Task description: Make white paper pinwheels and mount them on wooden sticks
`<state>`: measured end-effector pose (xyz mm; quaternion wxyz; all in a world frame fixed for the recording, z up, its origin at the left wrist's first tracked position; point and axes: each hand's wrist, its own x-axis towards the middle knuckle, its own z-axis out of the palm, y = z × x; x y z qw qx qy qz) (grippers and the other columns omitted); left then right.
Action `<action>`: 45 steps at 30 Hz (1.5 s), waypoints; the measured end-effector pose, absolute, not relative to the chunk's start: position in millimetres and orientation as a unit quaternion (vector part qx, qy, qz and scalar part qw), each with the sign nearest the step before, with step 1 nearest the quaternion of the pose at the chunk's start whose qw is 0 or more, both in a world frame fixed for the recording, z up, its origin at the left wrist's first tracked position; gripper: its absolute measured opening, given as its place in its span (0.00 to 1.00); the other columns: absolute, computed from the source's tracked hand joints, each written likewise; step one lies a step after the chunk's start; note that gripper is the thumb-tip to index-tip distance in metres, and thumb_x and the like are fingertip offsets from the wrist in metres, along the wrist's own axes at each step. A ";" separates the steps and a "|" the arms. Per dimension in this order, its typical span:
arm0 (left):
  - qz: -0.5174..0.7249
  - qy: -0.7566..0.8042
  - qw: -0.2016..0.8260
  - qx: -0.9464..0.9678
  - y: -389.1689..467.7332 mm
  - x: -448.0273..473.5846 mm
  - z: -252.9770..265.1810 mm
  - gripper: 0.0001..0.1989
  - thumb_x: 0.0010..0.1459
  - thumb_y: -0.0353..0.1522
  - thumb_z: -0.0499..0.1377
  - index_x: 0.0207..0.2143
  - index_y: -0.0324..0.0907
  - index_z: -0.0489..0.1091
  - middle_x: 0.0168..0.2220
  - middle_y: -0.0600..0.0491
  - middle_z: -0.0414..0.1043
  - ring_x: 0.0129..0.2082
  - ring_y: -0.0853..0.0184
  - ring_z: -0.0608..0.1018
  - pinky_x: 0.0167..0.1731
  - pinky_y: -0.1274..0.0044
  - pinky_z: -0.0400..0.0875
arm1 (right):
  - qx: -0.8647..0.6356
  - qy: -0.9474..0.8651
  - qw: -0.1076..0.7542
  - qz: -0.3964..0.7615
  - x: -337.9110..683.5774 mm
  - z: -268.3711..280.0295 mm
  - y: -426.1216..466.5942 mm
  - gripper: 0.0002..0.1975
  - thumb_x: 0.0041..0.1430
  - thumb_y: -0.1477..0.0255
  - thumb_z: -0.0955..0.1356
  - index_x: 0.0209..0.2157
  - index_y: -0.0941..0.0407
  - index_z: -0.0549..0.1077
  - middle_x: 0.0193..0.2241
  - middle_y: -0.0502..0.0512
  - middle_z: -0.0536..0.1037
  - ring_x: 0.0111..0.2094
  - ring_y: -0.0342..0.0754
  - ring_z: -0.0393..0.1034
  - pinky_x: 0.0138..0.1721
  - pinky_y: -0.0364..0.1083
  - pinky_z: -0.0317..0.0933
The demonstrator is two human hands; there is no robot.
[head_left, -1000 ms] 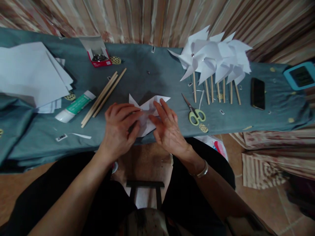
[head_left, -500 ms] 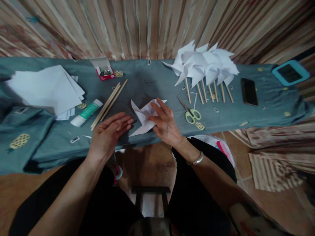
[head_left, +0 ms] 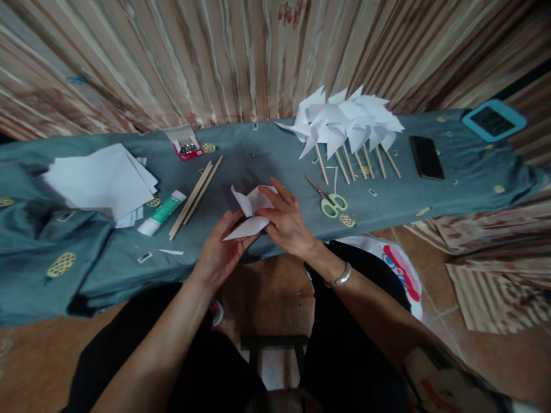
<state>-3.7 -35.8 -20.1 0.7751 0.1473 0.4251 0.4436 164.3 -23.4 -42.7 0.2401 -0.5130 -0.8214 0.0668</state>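
A white paper pinwheel (head_left: 247, 228) is held between my two hands near the table's front edge, its points curled toward the middle. My right hand (head_left: 287, 222) pinches it from the right, fingers over its centre. From below and the left, my left hand (head_left: 224, 252) grips it, with some fingers hidden under the paper. Left of the hands lie a few wooden sticks (head_left: 196, 198). To the right rest green-handled scissors (head_left: 329, 201). Further back, a red box of metal pins (head_left: 188, 150) stands with its lid up.
Finished white pinwheels on sticks (head_left: 344, 123) lie overlapped at the back right. Beyond them are a black phone (head_left: 426, 158) and a blue-framed device (head_left: 494, 120). A stack of white paper (head_left: 99, 183) and a glue tube (head_left: 162, 213) lie on the left of the cloth-covered table (head_left: 267, 163).
My left hand has moved right and taken hold of the pinwheel from beneath. The paper is now lifted and tilted between both hands. The whole view has shifted slightly.
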 end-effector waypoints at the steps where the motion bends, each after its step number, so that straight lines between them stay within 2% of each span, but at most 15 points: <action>1: 0.448 0.427 0.772 0.149 -35.2 -3.6 -21.7 0.12 0.63 0.35 0.54 0.40 0.38 0.75 0.40 0.47 0.79 0.41 0.65 0.81 0.48 0.73 0.75 | -0.510 -0.824 0.239 0.063 164.6 -42.7 -24.4 0.11 0.59 0.76 0.64 0.38 0.53 0.78 0.63 0.55 0.65 0.69 0.56 0.45 0.61 0.59 0.53; 5: 0.451 0.449 0.757 0.148 -34.8 -3.6 -23.5 0.06 0.59 0.30 0.58 0.34 0.41 0.76 0.35 0.52 0.80 0.37 0.67 0.81 0.42 0.77 0.76 | -0.486 -0.839 0.242 0.042 167.6 -43.4 -29.4 0.12 0.58 0.78 0.64 0.39 0.54 0.77 0.63 0.56 0.64 0.69 0.55 0.43 0.62 0.59 0.50; 10: 0.446 0.458 0.750 0.170 -36.2 0.6 -14.1 0.05 0.55 0.31 0.62 0.33 0.40 0.77 0.32 0.52 0.80 0.32 0.67 0.80 0.35 0.78 0.75 | -0.479 -0.847 0.230 0.002 168.7 -38.5 -41.4 0.14 0.61 0.76 0.62 0.46 0.55 0.74 0.64 0.58 0.62 0.70 0.54 0.39 0.64 0.58 0.49; 16: 0.459 0.463 0.720 0.238 -37.7 4.0 -11.8 0.11 0.44 0.34 0.70 0.32 0.39 0.78 0.31 0.50 0.80 0.33 0.61 0.81 0.32 0.76 0.75 | -0.467 -0.854 0.227 0.033 165.8 -32.6 -57.4 0.25 0.62 0.64 0.64 0.58 0.58 0.63 0.68 0.64 0.52 0.71 0.59 0.33 0.65 0.62 0.43; 20: 0.479 0.470 0.694 0.260 -37.4 8.8 -11.8 0.16 0.37 0.33 0.74 0.32 0.39 0.77 0.33 0.52 0.81 0.30 0.67 0.80 0.31 0.80 0.73 | -0.466 -0.851 0.238 0.042 162.9 -32.3 -63.4 0.33 0.63 0.53 0.62 0.62 0.58 0.57 0.69 0.66 0.50 0.71 0.59 0.31 0.65 0.63 0.43; 24: 0.487 0.480 0.683 0.259 -36.6 12.1 -11.7 0.17 0.36 0.33 0.74 0.32 0.39 0.78 0.32 0.52 0.81 0.29 0.69 0.80 0.30 0.80 0.72 | -0.470 -0.840 0.265 0.053 161.5 -29.0 -67.6 0.38 0.61 0.47 0.61 0.63 0.58 0.56 0.69 0.67 0.48 0.71 0.60 0.31 0.64 0.64 0.44; 29: 0.481 0.467 0.695 0.258 -37.0 12.4 -13.2 0.18 0.38 0.35 0.74 0.34 0.38 0.78 0.33 0.50 0.81 0.33 0.64 0.81 0.32 0.78 0.74 | -0.467 -0.829 0.293 0.093 164.8 -24.2 -70.8 0.36 0.62 0.49 0.60 0.65 0.52 0.53 0.70 0.61 0.43 0.71 0.61 0.30 0.64 0.66 0.43; 35: 0.484 0.463 0.703 0.240 -37.4 12.6 -13.0 0.20 0.38 0.34 0.73 0.36 0.37 0.77 0.33 0.48 0.81 0.37 0.60 0.82 0.35 0.76 0.75 | -0.445 -0.821 0.340 0.114 166.4 -22.9 -70.8 0.31 0.66 0.51 0.55 0.63 0.54 0.56 0.70 0.61 0.40 0.71 0.62 0.31 0.65 0.65 0.43; 40: 0.479 0.474 0.699 0.238 -37.7 13.0 -10.1 0.17 0.38 0.33 0.73 0.33 0.37 0.77 0.33 0.48 0.81 0.35 0.61 0.82 0.31 0.78 0.74 | -0.443 -0.815 0.355 0.117 166.3 -20.8 -70.2 0.29 0.67 0.53 0.56 0.65 0.49 0.54 0.70 0.55 0.41 0.71 0.61 0.32 0.65 0.65 0.43; 45: 0.481 0.474 0.698 0.238 -37.3 15.1 -8.9 0.17 0.35 0.32 0.73 0.31 0.37 0.78 0.31 0.49 0.81 0.29 0.64 0.81 0.24 0.81 0.69 | -0.441 -0.822 0.348 0.097 166.1 -21.1 -69.2 0.29 0.66 0.54 0.56 0.65 0.48 0.54 0.70 0.55 0.42 0.71 0.61 0.33 0.65 0.66 0.45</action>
